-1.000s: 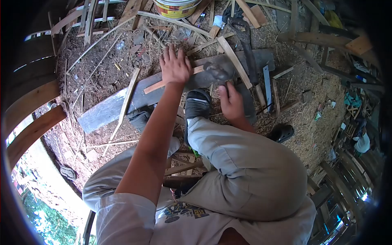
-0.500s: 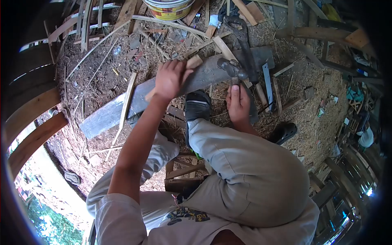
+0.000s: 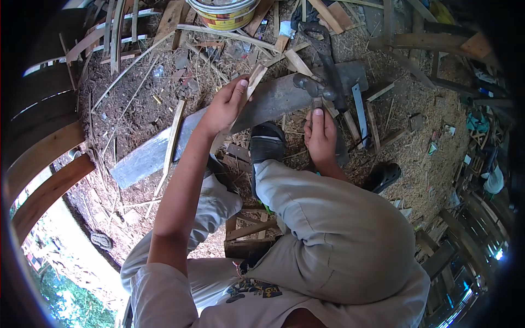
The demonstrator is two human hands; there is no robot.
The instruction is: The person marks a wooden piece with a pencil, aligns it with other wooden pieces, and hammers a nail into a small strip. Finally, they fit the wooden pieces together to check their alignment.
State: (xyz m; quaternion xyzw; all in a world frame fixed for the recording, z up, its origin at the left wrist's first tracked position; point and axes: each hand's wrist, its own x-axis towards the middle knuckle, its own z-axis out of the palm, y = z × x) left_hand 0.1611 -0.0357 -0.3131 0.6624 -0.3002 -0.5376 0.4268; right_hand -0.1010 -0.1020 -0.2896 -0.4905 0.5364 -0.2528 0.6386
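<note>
My left hand [image 3: 225, 108] is closed around a short wooden strip [image 3: 255, 80], tilted up over the grey board [image 3: 273, 102]. The strip's upper end sticks out past the thumb, and its lower end shows below the wrist. In my right hand [image 3: 321, 135] is a hammer [image 3: 309, 86], gripped high on the handle with the thumb along it. The metal hammer head lies over the right part of the board. Beside it, a dark tool with a loop handle [image 3: 326, 54] crosses the board. A flat metal blade [image 3: 359, 113] with a hole lies just right of my right hand.
A long wooden strip [image 3: 175, 131] crosses the board's left part. A paint bucket [image 3: 225, 16] stands at the far side. Scrap sticks and shavings litter the dirt floor. A dark clog [image 3: 381, 178] lies at the right, and curved planks [image 3: 52, 186] lean at the left.
My left hand has turned the wooden strip, so it now stands more steeply with its edge facing up. The hammer and my right hand have barely shifted.
</note>
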